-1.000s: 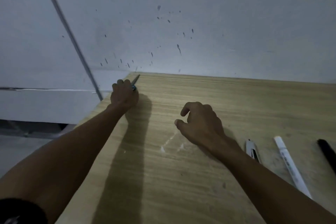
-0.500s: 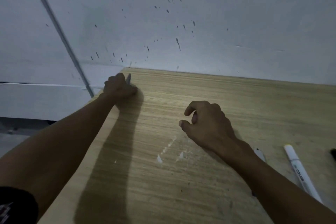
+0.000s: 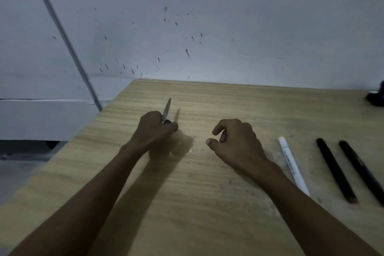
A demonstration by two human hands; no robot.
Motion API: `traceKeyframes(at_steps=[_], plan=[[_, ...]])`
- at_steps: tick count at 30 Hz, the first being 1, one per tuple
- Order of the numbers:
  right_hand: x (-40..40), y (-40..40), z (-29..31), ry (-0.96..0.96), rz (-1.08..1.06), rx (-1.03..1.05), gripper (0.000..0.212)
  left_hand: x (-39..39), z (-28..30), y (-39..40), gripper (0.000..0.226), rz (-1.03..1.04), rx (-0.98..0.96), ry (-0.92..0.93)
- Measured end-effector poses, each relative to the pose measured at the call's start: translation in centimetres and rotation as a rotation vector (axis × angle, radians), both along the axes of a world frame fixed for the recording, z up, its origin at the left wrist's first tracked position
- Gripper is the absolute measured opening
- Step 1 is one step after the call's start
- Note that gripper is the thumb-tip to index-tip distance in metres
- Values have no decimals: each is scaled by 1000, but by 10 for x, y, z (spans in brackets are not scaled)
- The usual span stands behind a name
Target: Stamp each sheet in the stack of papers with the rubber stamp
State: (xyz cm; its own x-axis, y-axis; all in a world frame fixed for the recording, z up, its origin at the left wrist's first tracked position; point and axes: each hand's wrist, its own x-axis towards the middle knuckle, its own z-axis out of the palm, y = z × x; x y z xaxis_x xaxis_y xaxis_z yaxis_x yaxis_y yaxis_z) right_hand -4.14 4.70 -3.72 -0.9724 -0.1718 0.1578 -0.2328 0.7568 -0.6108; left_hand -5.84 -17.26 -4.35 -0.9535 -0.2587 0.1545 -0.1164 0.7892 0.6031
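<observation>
Left hand (image 3: 154, 129) fingers closed round a thin, stiff, light pen (image 3: 166, 111); right hand (image 3: 234, 141) loosely curled, empty. No stamp or papers visible.

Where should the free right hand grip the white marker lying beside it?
Probably at mid-barrel of the white marker, from above, fingers pinching across its width. It lies flat on the table, clear of the black pens, just right of the right hand.

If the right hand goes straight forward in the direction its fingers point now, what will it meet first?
Probably nothing on the table: the right hand points up-left over bare wood, passing right of the left hand and its thin tool, then reaches the wall. Depth is uncertain.
</observation>
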Motion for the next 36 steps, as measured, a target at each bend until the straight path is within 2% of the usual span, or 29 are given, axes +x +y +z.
traceKeyframes(at_steps=[4,7,13,17,28,33,36], plan=[[28,21,-1,4,-42,-16,27,46,-14,48,30,-45,-16,33],[41,37,-4,8,-50,-27,25,71,-24,82,29,-78,0,2],[71,77,-10,42,-70,-43,14,108,-27,133,33,-131,-108,-77],[82,94,-15,59,-84,-99,14,111,-28,147,32,-132,-167,-112],[92,120,-13,63,-159,-63,16,109,-35,154,41,-105,-361,-124],[93,124,-11,55,-176,-70,19,110,-34,151,61,-125,-404,-181],[95,126,-8,46,-182,-92,20,114,-28,147,75,-156,-314,-142]])
